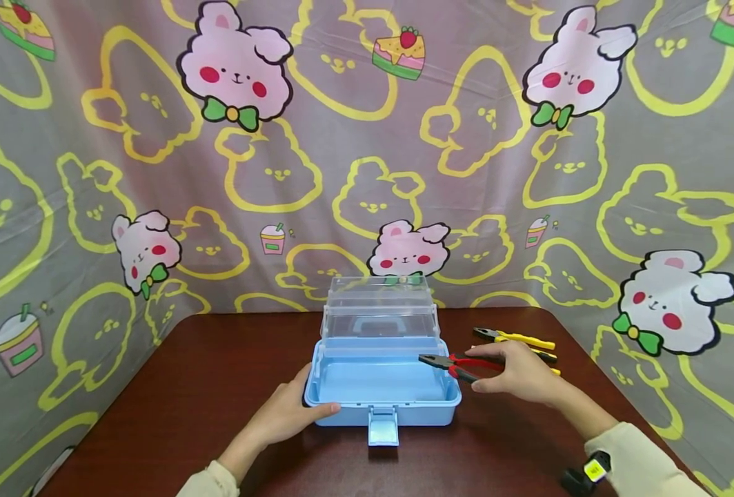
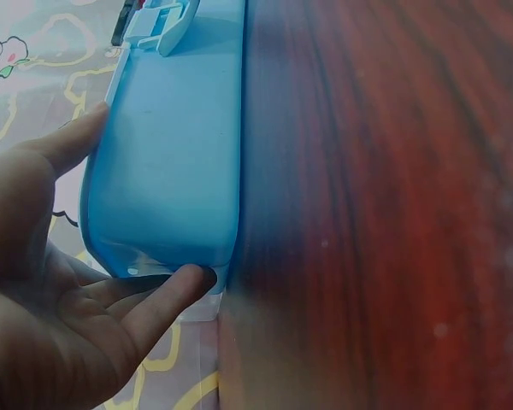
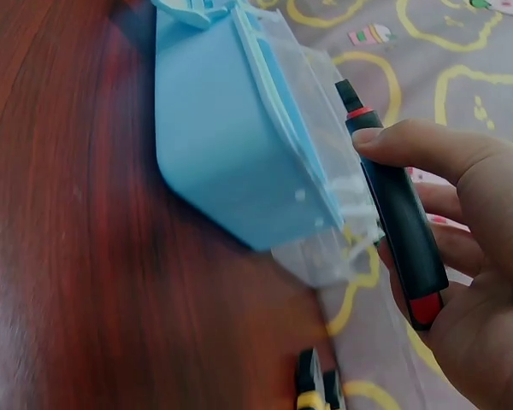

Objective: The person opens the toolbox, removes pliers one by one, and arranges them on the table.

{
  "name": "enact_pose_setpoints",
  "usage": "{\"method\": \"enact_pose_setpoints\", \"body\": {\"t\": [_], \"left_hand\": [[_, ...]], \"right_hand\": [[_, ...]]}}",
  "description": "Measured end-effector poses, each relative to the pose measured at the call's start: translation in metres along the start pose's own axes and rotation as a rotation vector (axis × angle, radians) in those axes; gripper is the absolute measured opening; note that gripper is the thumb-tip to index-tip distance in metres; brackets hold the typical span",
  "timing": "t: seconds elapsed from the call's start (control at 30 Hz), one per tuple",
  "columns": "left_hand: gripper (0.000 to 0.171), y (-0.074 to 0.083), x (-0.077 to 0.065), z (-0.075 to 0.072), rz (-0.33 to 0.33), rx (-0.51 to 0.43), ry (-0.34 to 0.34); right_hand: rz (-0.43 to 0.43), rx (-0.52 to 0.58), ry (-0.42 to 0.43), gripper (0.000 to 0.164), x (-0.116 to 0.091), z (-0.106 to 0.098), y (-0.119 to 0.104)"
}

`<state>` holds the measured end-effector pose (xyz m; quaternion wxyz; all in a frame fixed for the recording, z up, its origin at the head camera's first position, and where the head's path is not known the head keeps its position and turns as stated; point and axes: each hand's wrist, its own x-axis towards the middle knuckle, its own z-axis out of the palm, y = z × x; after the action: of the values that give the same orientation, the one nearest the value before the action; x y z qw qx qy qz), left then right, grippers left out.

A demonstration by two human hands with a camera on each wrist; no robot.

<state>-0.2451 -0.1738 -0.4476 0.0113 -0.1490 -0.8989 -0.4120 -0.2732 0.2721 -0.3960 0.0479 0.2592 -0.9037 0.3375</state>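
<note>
A light blue plastic toolbox stands on the table with its clear lid raised at the back and its front latch hanging down. My left hand holds the left front corner, thumb on the rim and fingers around the side; the left wrist view shows the same hold on the box wall. Over the right rim, my right hand grips red-and-black pliers by the handles, their jaws pointing left above the open tray. Up close in the right wrist view, the thumb presses a black handle.
Yellow-handled tools, at least one of them pliers, lie on the dark wooden table behind and beside my right hand. A patterned cloth hangs around the back and sides of the table.
</note>
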Motion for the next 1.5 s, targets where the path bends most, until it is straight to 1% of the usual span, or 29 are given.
{"method": "enact_pose_setpoints", "body": {"t": [0.2,0.3,0.53,0.67,0.83,0.93,1.03,1.23,1.37,1.5], "left_hand": [[0.104,0.000,0.000,-0.001,-0.015,-0.010,-0.003],[0.104,0.001,0.000,-0.002,-0.019,-0.017,-0.005],[0.104,0.004,-0.001,-0.001,-0.024,-0.006,-0.009],[0.103,0.004,-0.001,-0.001,-0.021,-0.008,-0.013],[0.102,0.004,0.000,-0.001,-0.027,-0.021,-0.021],[0.102,0.004,0.000,-0.001,-0.029,-0.025,-0.022],[0.102,0.004,-0.001,-0.002,-0.031,-0.020,-0.020],[0.103,0.004,-0.002,-0.001,-0.033,-0.017,-0.027],[0.103,0.004,-0.002,-0.001,-0.030,-0.018,-0.028],[0.103,0.004,-0.002,-0.002,-0.033,-0.020,-0.026]], "right_hand": [[0.132,-0.028,0.017,0.060,-0.016,-0.009,0.014],[0.166,-0.041,0.029,0.060,-0.023,-0.013,0.022],[0.162,-0.066,0.065,0.053,-0.037,-0.018,0.043],[0.173,-0.073,0.065,0.055,-0.044,-0.018,0.056],[0.229,-0.064,0.041,0.059,-0.052,-0.014,0.072],[0.263,-0.079,0.029,0.058,-0.054,-0.011,0.079],[0.278,-0.090,0.022,0.057,-0.055,-0.009,0.085],[0.322,-0.081,0.034,0.060,-0.058,-0.003,0.091],[0.301,-0.096,0.037,0.060,-0.059,-0.001,0.095],[0.282,-0.133,0.016,0.060,-0.058,0.000,0.097]]}}
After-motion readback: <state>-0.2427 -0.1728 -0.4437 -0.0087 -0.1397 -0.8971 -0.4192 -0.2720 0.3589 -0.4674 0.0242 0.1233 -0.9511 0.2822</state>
